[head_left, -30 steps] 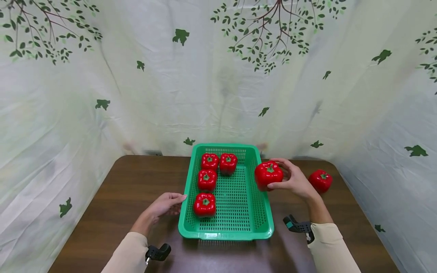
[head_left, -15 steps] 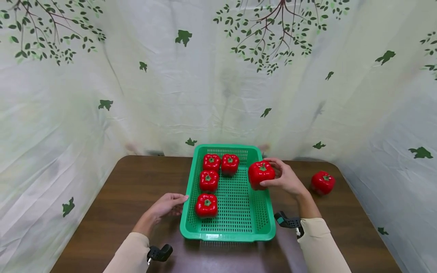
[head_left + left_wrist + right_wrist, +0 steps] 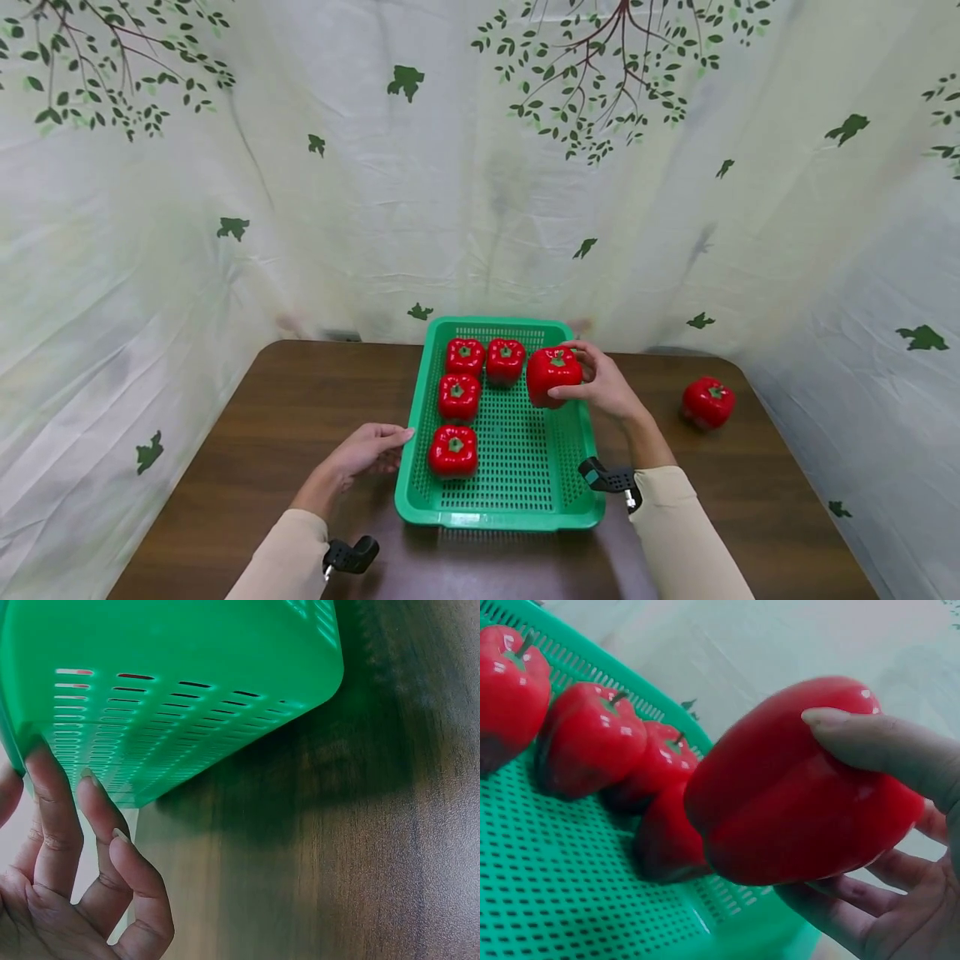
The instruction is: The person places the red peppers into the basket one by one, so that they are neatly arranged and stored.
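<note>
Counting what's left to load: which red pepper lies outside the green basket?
The pepper alone on the table, far right; four sit inside the basket.

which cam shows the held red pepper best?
Right wrist: the glossy red bell pepper fills the frame, with the right hand gripping it. Head view shows it small over the green perforated plastic basket. Left wrist shows only the basket wall, no held pepper.

Red peppers (image 3: 459,395), green perforated basket (image 3: 517,518), dark brown wood-grain table (image 3: 247,450).
</note>
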Tool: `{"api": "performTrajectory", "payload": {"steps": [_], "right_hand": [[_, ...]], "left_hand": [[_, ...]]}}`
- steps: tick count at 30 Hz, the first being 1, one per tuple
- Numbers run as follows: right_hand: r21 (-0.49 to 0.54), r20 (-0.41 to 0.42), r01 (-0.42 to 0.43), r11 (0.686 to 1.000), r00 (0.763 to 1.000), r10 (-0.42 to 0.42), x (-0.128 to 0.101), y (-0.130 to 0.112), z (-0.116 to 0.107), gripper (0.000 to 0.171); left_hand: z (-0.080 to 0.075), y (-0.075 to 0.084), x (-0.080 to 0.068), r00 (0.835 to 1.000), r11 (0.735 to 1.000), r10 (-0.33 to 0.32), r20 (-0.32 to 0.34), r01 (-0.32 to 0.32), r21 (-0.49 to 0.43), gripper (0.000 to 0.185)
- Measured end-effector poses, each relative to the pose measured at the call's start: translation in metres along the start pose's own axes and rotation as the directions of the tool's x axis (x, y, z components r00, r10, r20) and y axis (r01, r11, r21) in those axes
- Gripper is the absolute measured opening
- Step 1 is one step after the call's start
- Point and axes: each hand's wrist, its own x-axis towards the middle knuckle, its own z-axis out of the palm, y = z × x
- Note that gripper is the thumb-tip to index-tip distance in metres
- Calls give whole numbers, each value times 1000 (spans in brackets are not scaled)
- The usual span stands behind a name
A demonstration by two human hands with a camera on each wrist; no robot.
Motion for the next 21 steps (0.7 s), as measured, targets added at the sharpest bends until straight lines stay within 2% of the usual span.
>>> {"api": "performTrajectory", "payload": {"steps": [3,8,16,21], "right_hand": [[3,0,5,1000,1000,-5,4,3,8,72],[7,-50,-36,999,998,36,8,5,23,74],[61,-85,-68,996,994,73,4,-15,45,75],[56,-144,-64,996,987,71,12,8,51,76]], "left_hand": [[-1,0,0,1000,1000,-1,-10,1,-1,42],[-2,1,-1,1000,1000,2,-5,-2,5,42],[-3,2,-2,1000,1000,4,-6,-4,4,43],[-1,-1,-1,1000,1000,7,1,-7,-8,41]]}}
